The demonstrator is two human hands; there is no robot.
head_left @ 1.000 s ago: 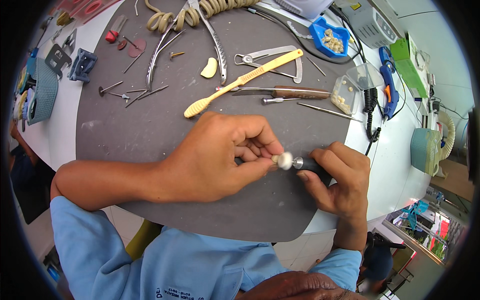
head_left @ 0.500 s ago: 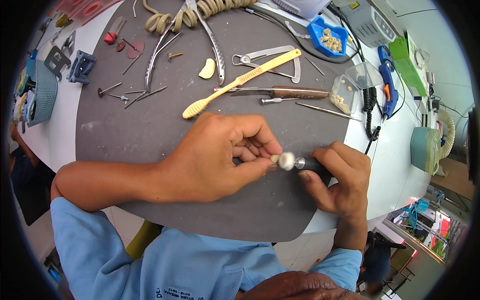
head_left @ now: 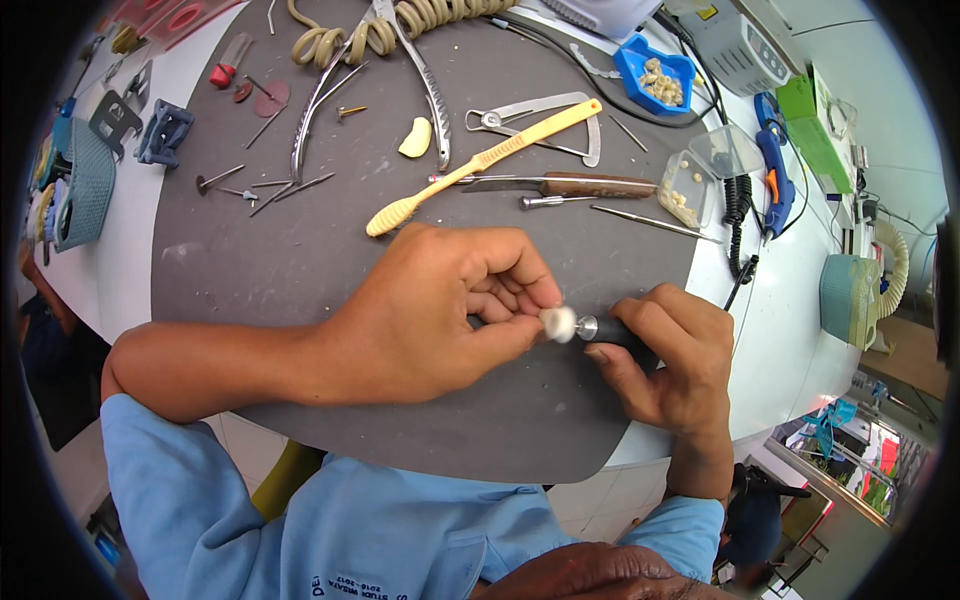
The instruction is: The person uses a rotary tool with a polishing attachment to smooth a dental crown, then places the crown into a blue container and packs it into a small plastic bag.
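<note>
My left hand is closed, with thumb and forefinger pinching a small cream tooth-like piece that the polishing wheel now mostly hides. My right hand wraps round a black rotary handpiece with a silver collar. On the handpiece's tip, a white polishing wheel looks blurred, as if spinning. The wheel meets the piece at my left fingertips; the exact contact spot is hidden. Beyond my left hand lies a yellow toothbrush-like brush.
Across the grey mat lie pliers, a metal caliper, a wooden-handled knife and several burs. Tooth-like pieces fill a blue tray and a clear box. A blue tool lies at the right.
My right hand has shifted slightly left with the handpiece, bringing the wheel over the small piece at my left fingertips. My left hand has stayed in place.
</note>
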